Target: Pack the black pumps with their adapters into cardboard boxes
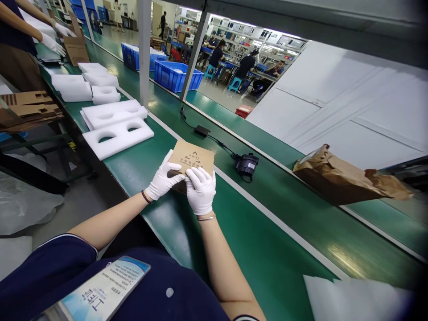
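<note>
Two white-gloved hands: left hand (pixel 163 178) and right hand (pixel 201 191), both at the small square brown cardboard box with black print (pixel 195 156).
Box position: one, near the middle of the frame, above the green work surface (pixel 264 254).
Left fingers: closed on the box's left side and near edge, thumb stretched toward the right hand.
Right fingers: curled together over the near edge, gripping it; they hide part of the front.
Black round plastic device (pixel 246 166): one, right of the box, well apart from it, with a cable and one black rectangular adapter (pixel 202 130).
White foam: one flat piece with two oval holes showing (pixel 123 139) left of the box, more flat foam behind, and four smaller blocks (pixel 72 88) at upper left.
Blue plastic crates (pixel 174 78): at least two, top centre, partly covered by two grey uprights (pixel 144 53).
Crumpled brown paper (pixel 334 174): one bundle, right side.
White sheets (pixel 351 296): lower right corner, count unclear.
Co-worker: two gloved hands (pixel 52 43) beside one open brown carton (pixel 76 48), upper left.
Turquoise stools (pixel 235 84): two, top centre.
</note>
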A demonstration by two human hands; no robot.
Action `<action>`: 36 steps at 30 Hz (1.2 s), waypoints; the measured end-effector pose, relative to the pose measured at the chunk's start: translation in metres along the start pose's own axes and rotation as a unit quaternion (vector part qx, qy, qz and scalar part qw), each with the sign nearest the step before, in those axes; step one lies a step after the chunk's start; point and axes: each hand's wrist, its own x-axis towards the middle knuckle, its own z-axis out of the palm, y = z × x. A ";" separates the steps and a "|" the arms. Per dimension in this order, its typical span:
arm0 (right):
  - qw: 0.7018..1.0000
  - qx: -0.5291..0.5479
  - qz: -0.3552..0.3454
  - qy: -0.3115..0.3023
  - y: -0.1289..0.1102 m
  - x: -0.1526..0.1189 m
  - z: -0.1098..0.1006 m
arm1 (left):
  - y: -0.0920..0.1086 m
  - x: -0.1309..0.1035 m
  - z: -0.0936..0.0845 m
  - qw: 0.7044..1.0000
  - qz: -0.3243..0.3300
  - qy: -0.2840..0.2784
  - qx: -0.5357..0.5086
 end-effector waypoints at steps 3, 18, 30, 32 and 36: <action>0.999 -0.010 0.024 0.023 -0.006 0.000 0.005 | -0.004 0.003 0.002 0.999 0.024 0.003 0.028; 0.899 -0.332 0.285 -0.009 0.172 -0.092 -0.136 | -0.002 0.015 0.195 0.815 0.164 -0.544 0.119; 0.845 -0.352 0.369 -0.165 0.258 -0.067 -0.116 | -0.039 -0.002 0.210 0.750 0.310 -0.512 0.280; 0.857 -0.319 0.345 -0.211 0.210 -0.085 -0.108 | -0.039 0.006 0.210 0.747 0.316 -0.507 0.291; 0.889 -0.299 0.303 -0.171 0.092 -0.149 -0.157 | -0.034 0.015 0.196 0.743 0.333 -0.493 0.306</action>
